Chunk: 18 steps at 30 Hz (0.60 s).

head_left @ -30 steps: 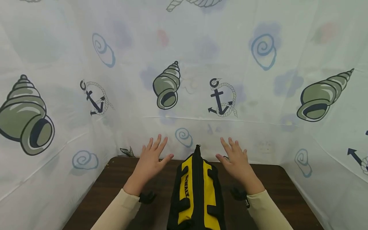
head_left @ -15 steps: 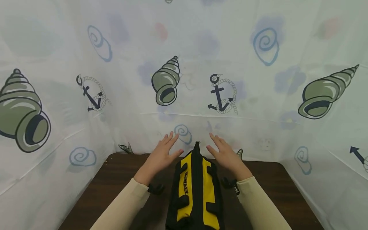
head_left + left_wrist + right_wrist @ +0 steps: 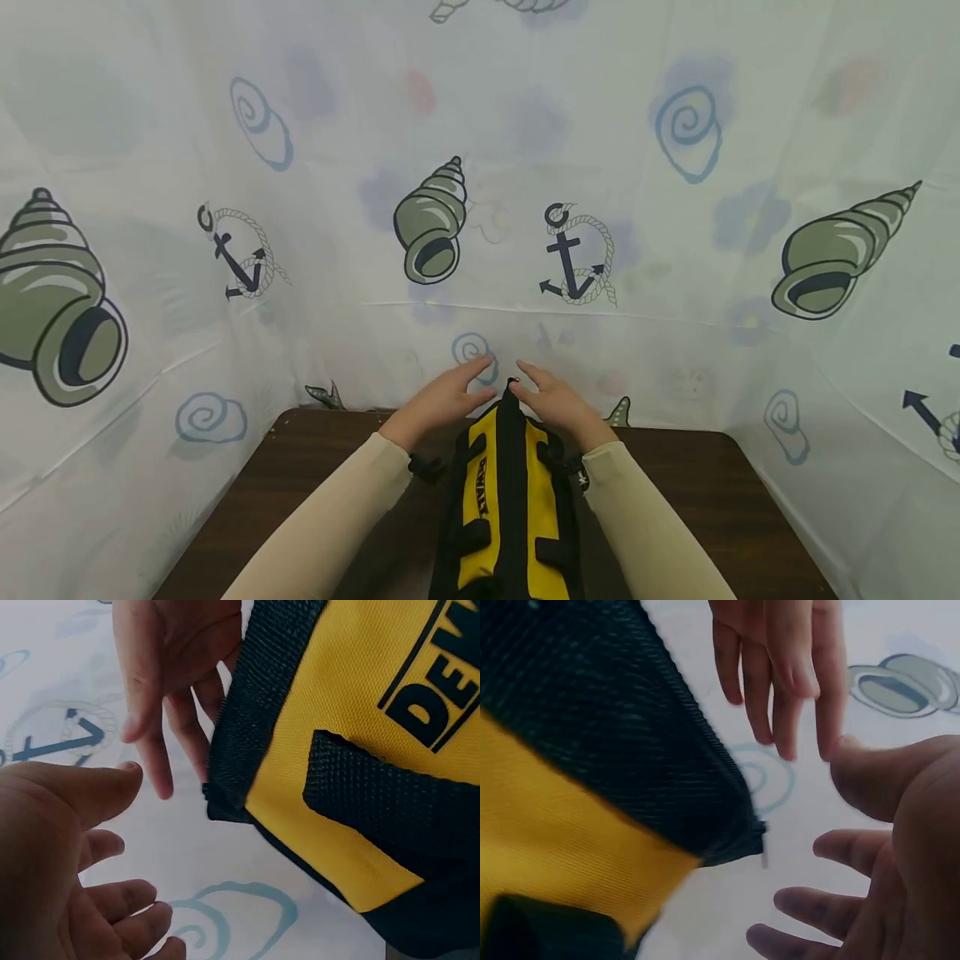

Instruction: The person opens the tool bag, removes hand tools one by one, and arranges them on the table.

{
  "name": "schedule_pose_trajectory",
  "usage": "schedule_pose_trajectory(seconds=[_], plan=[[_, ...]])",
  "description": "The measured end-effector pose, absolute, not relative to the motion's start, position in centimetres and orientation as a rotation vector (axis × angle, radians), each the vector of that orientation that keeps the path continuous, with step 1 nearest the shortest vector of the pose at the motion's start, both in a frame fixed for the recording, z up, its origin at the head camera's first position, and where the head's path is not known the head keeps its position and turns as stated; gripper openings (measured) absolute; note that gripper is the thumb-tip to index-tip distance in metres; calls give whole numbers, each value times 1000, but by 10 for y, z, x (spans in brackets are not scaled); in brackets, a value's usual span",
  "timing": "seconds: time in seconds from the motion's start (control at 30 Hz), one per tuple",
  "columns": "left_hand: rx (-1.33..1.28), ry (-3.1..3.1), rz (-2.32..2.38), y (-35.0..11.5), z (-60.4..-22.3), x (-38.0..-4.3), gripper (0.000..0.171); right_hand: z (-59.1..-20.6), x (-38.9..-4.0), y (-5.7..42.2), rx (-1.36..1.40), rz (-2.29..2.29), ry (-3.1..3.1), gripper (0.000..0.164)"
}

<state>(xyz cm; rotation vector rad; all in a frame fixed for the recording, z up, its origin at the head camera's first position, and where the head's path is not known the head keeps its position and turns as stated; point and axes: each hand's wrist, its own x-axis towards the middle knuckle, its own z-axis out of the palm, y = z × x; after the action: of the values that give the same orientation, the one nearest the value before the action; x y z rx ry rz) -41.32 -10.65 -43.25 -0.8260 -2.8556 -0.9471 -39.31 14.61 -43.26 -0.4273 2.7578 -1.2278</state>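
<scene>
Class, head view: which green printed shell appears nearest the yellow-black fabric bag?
The middle green shell, above the bag; the left one and right one are farther.

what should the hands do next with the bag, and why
Probably have the right hand pinch the far tip of the bag: it and the left hand flank that tip, fingers extended, and neither grips it.

White sheeting [image 3: 337, 250] printed with grey-green shells [image 3: 429, 215], dark anchors [image 3: 567, 262] and blue spirals [image 3: 687, 125] rose beyond the far edge and flanked both sides of a brown table [image 3: 705, 483].
</scene>
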Motion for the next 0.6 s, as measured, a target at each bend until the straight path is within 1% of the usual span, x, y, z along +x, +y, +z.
schedule_pose_trajectory(seconds=[0.13, 0.27, 0.47, 0.6], plan=[[-887, -2892, -869, -99, -436, -426, 69, -446, -397, 142, -358, -1305, 2705, 58], [-971, -2909, -818, -92, -440, -440, 66, -452, -401, 141, -334, -1327, 2714, 54], [-1084, -2910, -930, -81, -450, -459, 61, -452, -406, 135, -353, -1341, 2771, 51], [-1139, -2895, -1032, -74, -450, -467, 60, -449, -412, 129, -387, -1263, 2888, 44]])
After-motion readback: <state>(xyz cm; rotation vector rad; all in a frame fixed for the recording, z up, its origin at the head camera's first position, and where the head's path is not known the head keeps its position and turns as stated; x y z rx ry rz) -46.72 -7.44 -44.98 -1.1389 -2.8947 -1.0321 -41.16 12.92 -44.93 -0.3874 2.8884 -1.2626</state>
